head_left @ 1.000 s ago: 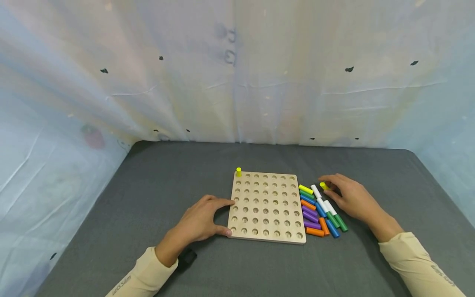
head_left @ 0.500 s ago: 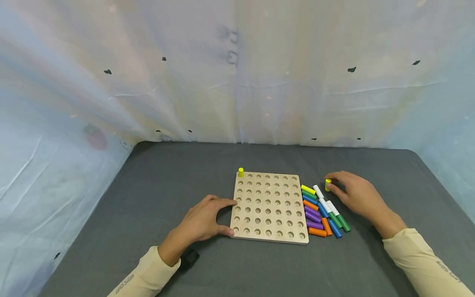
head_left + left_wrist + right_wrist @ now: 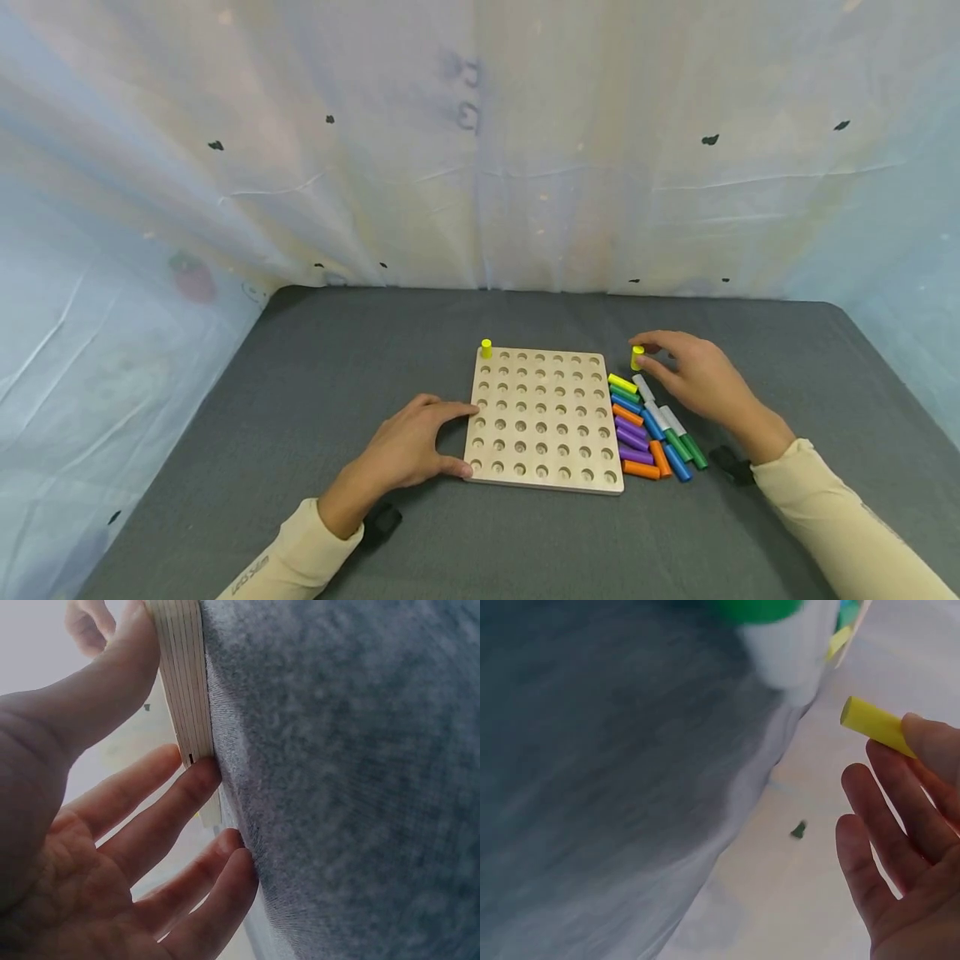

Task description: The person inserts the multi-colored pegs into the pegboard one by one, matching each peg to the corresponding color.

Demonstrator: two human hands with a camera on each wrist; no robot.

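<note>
A square wooden pegboard (image 3: 540,421) with rows of round holes lies on the dark grey table. One yellow peg (image 3: 486,349) stands upright in its far left corner hole. At the board's left edge, my left hand (image 3: 401,442) touches the side with thumb and fingertips; the left wrist view shows its fingers (image 3: 154,817) loosely extended against the layered edge. My right hand (image 3: 697,379) pinches another yellow peg (image 3: 875,725) between thumb and fingers. It hangs above the table, nearly upright, just beyond the board's right side.
Loose pegs lie in a cluster along the board's right edge, among them a purple peg (image 3: 635,455), an orange peg (image 3: 641,469), a white peg (image 3: 642,387) and a green peg (image 3: 694,452). A pale patterned curtain (image 3: 555,167) closes off the table's back and sides.
My right hand first lifted the yellow peg and turned it upright, moving slightly right. It has since carried the peg left and away, toward the board's far right corner. The left hand stays put.
</note>
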